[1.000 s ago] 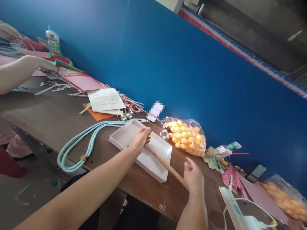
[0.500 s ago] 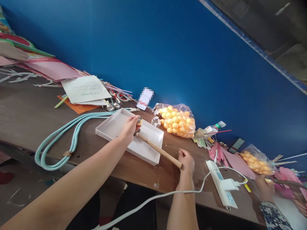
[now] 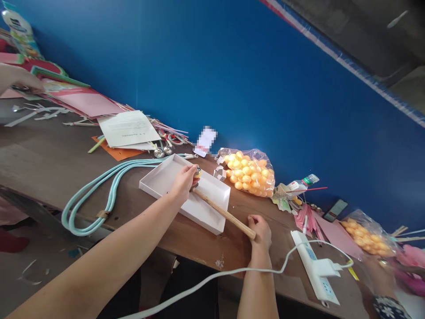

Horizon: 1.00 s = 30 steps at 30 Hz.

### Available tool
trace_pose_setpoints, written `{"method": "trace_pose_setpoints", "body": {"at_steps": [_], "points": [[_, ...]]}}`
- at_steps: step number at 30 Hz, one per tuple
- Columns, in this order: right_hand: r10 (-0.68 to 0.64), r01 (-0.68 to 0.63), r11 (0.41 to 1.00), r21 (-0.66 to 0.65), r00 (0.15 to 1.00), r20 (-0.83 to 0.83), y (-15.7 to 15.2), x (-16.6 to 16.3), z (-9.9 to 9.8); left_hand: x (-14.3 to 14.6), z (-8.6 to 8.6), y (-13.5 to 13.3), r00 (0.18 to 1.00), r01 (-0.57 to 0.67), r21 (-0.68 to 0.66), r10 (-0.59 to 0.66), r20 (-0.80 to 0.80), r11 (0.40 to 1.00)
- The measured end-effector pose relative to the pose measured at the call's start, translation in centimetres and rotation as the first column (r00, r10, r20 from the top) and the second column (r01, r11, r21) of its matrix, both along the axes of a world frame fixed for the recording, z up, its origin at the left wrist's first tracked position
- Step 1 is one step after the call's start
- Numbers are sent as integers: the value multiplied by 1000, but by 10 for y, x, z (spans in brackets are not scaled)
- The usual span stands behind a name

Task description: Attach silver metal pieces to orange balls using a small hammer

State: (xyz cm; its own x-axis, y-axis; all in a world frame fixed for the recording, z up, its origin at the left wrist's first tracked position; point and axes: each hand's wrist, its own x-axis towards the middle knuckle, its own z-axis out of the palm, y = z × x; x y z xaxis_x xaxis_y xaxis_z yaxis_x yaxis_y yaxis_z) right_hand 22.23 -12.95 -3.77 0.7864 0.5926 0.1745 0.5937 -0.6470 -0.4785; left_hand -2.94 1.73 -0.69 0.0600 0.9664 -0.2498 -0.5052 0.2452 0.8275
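My left hand (image 3: 186, 180) is closed, pinching a small shiny round ball (image 3: 198, 172), part silver and part yellowish, above the shallow white box (image 3: 215, 227). A wooden handle (image 3: 226, 214) slants across the box's rim. Its far end, with a dark bit showing, disappears under my left hand. My right hand (image 3: 260, 231) rests on the table right of the box, its fingers curled in. The handle's near end meets the side of this hand. Whatever its fingers hold, if anything, is hidden. Pale blue cords (image 3: 111, 190) loop out left of the box.
Behind the box lie a phone (image 3: 205, 141) and a clear bag of orange balls (image 3: 249, 173). A power strip (image 3: 315, 270) sits at right, its white cable (image 3: 212, 279) crossing my right forearm. Papers (image 3: 131, 128) and metal balls (image 3: 159, 153) lie left. Other people's hands show at both edges.
The view has shifted, so most of the table appears slightly farther right and lower. My hands keep nearly the same places relative to the box. The person's hand at far left has moved.
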Motion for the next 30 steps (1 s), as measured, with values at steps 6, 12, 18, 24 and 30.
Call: {"method": "trace_pose_setpoints", "body": {"at_steps": [6, 12, 18, 24, 30], "points": [[-30, 35, 848, 528, 999, -20, -4, -9, 6, 1, 0, 0, 994, 51, -31, -47, 103, 998], [46, -4, 457, 890, 999, -19, -20, -35, 38, 2, 2, -3, 977, 119, -45, -109, 184, 992], [496, -187, 408, 893, 867, -45, -7, -106, 71, 1, 4, -5, 971, 127, -19, -120, 207, 992], [805, -313, 434, 845, 557, -207, 42, -160, 76, 1, 0, -2, 967, 129, 37, -134, 217, 991], [813, -274, 479, 834, 498, -303, 73, -175, 53, 2, 3, -5, 937, 167, 44, -172, 305, 985]]}}
